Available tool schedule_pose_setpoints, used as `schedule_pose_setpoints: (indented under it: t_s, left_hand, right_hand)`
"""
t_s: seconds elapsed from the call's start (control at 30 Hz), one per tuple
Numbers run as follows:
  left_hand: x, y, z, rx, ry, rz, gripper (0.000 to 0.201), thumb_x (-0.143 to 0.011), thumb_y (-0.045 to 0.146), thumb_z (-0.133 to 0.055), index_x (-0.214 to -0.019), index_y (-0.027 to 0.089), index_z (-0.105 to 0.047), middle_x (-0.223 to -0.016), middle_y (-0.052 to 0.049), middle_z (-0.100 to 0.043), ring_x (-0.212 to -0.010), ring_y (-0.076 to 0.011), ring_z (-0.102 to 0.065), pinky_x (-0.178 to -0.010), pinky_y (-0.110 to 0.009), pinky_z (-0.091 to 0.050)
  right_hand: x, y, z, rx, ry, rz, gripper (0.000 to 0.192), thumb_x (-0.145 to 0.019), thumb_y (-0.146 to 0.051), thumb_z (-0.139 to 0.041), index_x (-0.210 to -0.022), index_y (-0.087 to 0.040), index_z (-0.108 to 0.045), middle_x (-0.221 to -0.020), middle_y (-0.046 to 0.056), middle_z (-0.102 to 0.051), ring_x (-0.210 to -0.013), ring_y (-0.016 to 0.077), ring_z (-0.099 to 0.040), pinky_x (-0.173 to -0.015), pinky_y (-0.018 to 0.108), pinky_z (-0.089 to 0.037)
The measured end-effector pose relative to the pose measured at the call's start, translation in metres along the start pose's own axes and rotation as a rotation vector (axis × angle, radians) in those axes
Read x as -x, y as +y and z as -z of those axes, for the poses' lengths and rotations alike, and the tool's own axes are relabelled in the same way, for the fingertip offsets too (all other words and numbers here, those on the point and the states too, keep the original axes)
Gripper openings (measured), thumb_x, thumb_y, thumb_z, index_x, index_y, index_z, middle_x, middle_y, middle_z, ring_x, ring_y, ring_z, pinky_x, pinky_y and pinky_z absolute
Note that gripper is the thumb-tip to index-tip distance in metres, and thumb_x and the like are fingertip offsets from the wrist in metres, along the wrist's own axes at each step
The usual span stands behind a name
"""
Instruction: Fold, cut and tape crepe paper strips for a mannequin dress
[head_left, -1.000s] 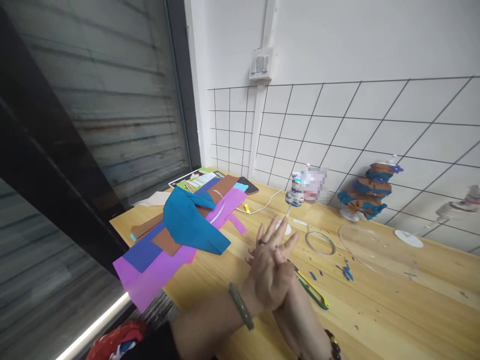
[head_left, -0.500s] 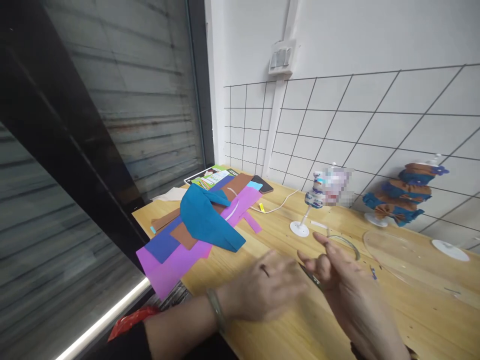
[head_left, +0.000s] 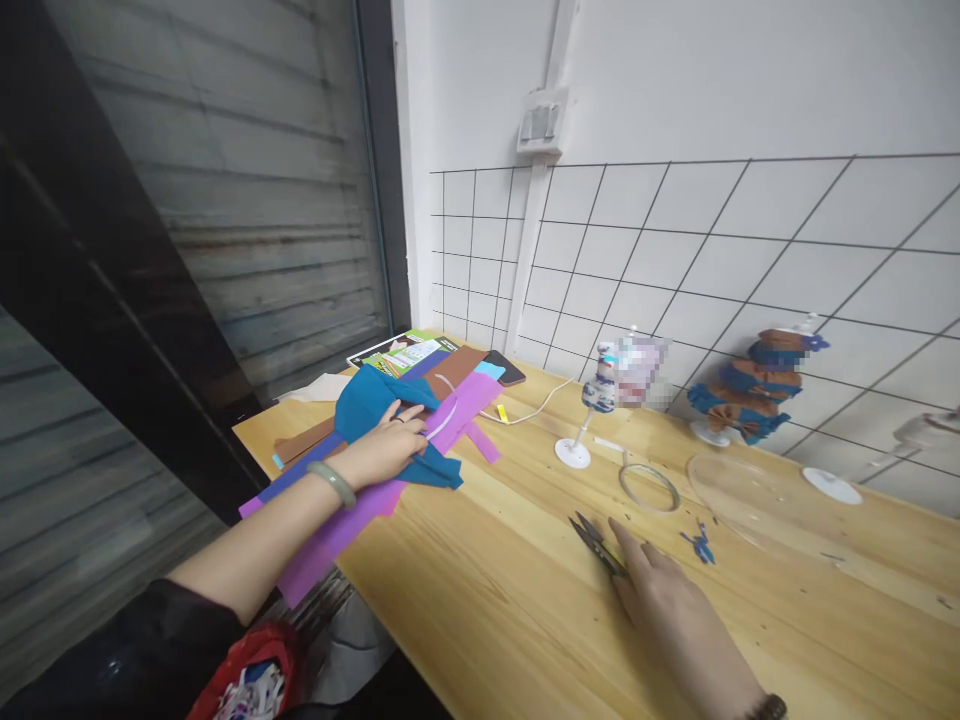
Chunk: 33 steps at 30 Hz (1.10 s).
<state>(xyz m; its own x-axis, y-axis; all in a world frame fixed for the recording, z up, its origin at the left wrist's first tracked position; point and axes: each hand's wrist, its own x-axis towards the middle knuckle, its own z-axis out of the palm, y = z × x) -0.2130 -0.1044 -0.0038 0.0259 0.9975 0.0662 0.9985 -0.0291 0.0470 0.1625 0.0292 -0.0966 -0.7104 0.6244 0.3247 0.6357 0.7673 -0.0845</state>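
My left hand [head_left: 386, 445] lies over a teal sheet [head_left: 367, 400] on a pile of coloured sheets. Its fingers reach out over the folded teal piece and touch it; the fingertips are partly hidden. Under the teal piece lie a purple sheet [head_left: 319, 550] and a brown sheet [head_left: 459, 368]. Low over the table, my right hand [head_left: 660, 600] has thread snips [head_left: 596, 545] in it, their dark blades pointing away to the left. The lower part of the snips is hidden by the hand. Blue scraps [head_left: 701, 545] lie to the right of that hand.
A small decorated stand [head_left: 574, 453] and a roll ring [head_left: 649, 487] are beyond my right hand. Farther right are a clear disc [head_left: 739, 490], a white disc [head_left: 832, 486] and a blue-brown tiered piece [head_left: 750, 390]. A phone [head_left: 504, 368] lies behind the sheets. A red bag [head_left: 251, 670] holds scraps below.
My left hand has moved away from the right hand, left and forward onto the teal sheet. My right hand has come down near the table with the snips. The view has turned slightly right.
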Motion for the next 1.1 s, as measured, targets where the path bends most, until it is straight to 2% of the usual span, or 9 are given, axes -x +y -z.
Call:
schedule_pose_setpoints:
  t_s: [0.1, 0.27, 0.4, 0.5, 0.6, 0.7, 0.77, 0.9, 1.1]
  left_hand:
    - [-0.006, -0.002, 0.007, 0.055, 0.021, 0.008, 0.019, -0.081, 0.012, -0.043, -0.083, 0.020, -0.060, -0.109, -0.004, -0.061, -0.131, -0.0249, -0.029, -0.107, -0.052, -0.009]
    - [-0.006, 0.013, 0.043, 0.202, 0.172, 0.001, 0.017, -0.086, 0.020, -0.039, -0.088, 0.019, -0.056, -0.099, -0.004, -0.061, -0.113, -0.0212, -0.047, -0.100, -0.039, -0.030]
    - [-0.010, 0.052, 0.061, 0.304, 0.200, -0.045, 0.014, -0.083, 0.021, -0.044, -0.090, 0.018, -0.055, -0.088, -0.004, -0.060, -0.088, -0.0178, -0.055, -0.080, -0.030, -0.042]
    - [-0.017, 0.089, 0.054, 0.436, 0.113, -0.202, 0.016, -0.081, 0.020, -0.049, -0.095, 0.018, -0.056, -0.093, -0.004, -0.061, -0.086, -0.0156, -0.057, -0.076, -0.025, -0.043]
    - [-0.025, 0.122, 0.037, 0.501, 0.001, -0.317, 0.024, -0.081, 0.022, -0.053, -0.105, 0.018, -0.054, -0.093, -0.003, -0.063, -0.083, -0.0150, -0.059, -0.074, -0.024, -0.043]
    - [-0.031, 0.146, 0.023, 0.509, -0.104, -0.411, 0.032, -0.081, 0.020, -0.054, -0.112, 0.021, -0.052, -0.092, -0.001, -0.065, -0.082, -0.0144, -0.061, -0.075, -0.024, -0.043]
    - [-0.034, 0.153, 0.017, 0.491, -0.142, -0.447, 0.039, -0.080, 0.025, -0.056, -0.118, 0.023, -0.049, -0.099, -0.001, -0.065, -0.087, -0.0161, -0.061, -0.079, -0.026, -0.043]
    - [-0.035, 0.138, 0.012, 0.343, -0.154, -0.377, 0.060, -0.072, 0.042, -0.065, -0.125, 0.024, -0.044, -0.112, -0.006, -0.062, -0.098, -0.0241, -0.059, -0.081, -0.032, -0.041]
    - [-0.024, 0.074, 0.017, 0.123, -0.184, -0.128, 0.042, -0.067, 0.042, -0.068, -0.105, 0.026, -0.058, -0.095, -0.001, -0.067, -0.090, -0.0222, -0.061, -0.082, -0.032, -0.038]
  right_hand:
    - [0.004, 0.007, 0.006, 0.035, -0.002, -0.012, 0.050, -0.081, -0.019, -0.034, -0.131, -0.014, -0.038, -0.092, 0.015, -0.065, -0.086, 0.0277, -0.062, -0.073, 0.042, -0.050]
    - [0.009, 0.022, 0.024, 0.090, 0.037, -0.142, 0.049, -0.082, -0.022, -0.034, -0.130, -0.013, -0.042, -0.094, 0.017, -0.064, -0.090, 0.0331, -0.060, -0.074, 0.048, -0.048]
    - [0.004, 0.001, 0.038, -0.297, 0.113, -0.104, 0.052, -0.084, -0.034, -0.044, -0.133, -0.020, -0.039, -0.121, 0.015, -0.055, -0.111, 0.0303, -0.051, -0.093, 0.049, -0.040]
    - [0.002, -0.026, 0.043, -0.762, 0.053, -0.199, 0.062, -0.079, -0.041, -0.056, -0.135, -0.026, -0.035, -0.133, 0.010, -0.047, -0.121, 0.0262, -0.045, -0.100, 0.046, -0.037]
    - [0.003, -0.045, 0.043, -1.135, -0.008, -0.326, 0.071, -0.076, -0.039, -0.062, -0.138, -0.027, -0.030, -0.132, 0.010, -0.049, -0.118, 0.0227, -0.049, -0.097, 0.040, -0.042]
    - [0.005, -0.047, 0.040, -1.242, 0.027, -0.368, 0.064, -0.070, -0.041, -0.067, -0.128, -0.024, -0.048, -0.117, 0.010, -0.062, -0.106, 0.0231, -0.058, -0.089, 0.035, -0.049]
    - [0.005, -0.042, 0.037, -1.231, 0.034, -0.386, 0.050, -0.064, -0.045, -0.070, -0.108, -0.022, -0.064, -0.100, 0.010, -0.069, -0.092, 0.0236, -0.064, -0.079, 0.033, -0.053]
    - [0.001, -0.026, 0.034, -1.210, 0.067, -0.473, 0.033, -0.061, -0.048, -0.070, -0.081, -0.022, -0.072, -0.083, 0.007, -0.072, -0.075, 0.0230, -0.067, -0.068, 0.030, -0.056]
    - [-0.003, 0.000, 0.031, -1.217, 0.256, -0.648, 0.035, -0.060, -0.048, -0.070, -0.080, -0.019, -0.071, -0.087, 0.007, -0.072, -0.083, 0.0243, -0.066, -0.075, 0.031, -0.054]
